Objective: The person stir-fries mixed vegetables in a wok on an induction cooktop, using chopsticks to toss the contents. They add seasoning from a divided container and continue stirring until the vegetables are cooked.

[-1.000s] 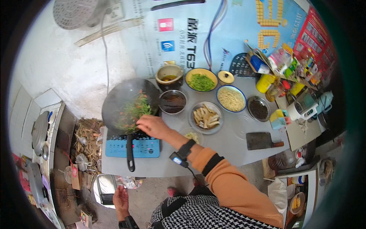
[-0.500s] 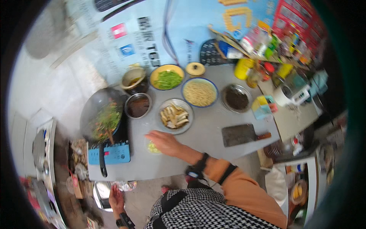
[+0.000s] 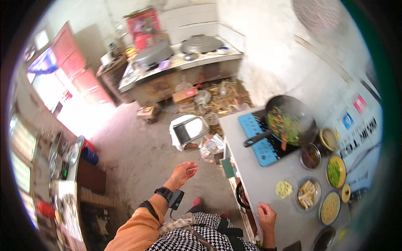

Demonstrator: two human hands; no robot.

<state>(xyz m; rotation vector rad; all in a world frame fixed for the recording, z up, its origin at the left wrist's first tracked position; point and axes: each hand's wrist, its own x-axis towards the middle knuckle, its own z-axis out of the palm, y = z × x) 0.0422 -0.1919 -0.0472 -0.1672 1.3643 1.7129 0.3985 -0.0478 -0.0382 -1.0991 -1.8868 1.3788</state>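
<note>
My left hand (image 3: 184,173) is out over the floor, fingers apart and slightly bent, with nothing seen in it. At the table's near edge is my right hand (image 3: 266,217), its fingers loosely bent and nothing visible in them. Beyond it lies a small heap of chopped pale yellow pieces (image 3: 284,189). Beside that heap, pale thick strips (image 3: 307,194) fill a metal dish. A black wok (image 3: 307,115) stands on a blue-fronted induction cooker (image 3: 257,138). Steam rises from green and orange vegetables (image 3: 284,125) inside it, and a wooden spatula (image 3: 284,145) leans there.
On the grey table (image 3: 255,180) are noodles (image 3: 331,208), cut greens (image 3: 335,171), a bowl of dark sauce (image 3: 310,157) and a brown pot (image 3: 329,138). A tiled stove (image 3: 184,65) stands across the room. A pale stool-like object (image 3: 197,127) and plastic bags (image 3: 209,150) are on the floor.
My view has swung left, bringing the floor, stove and doorway into sight. My right hand has left the spot above the chopped pale pieces and is now by the table edge.
</note>
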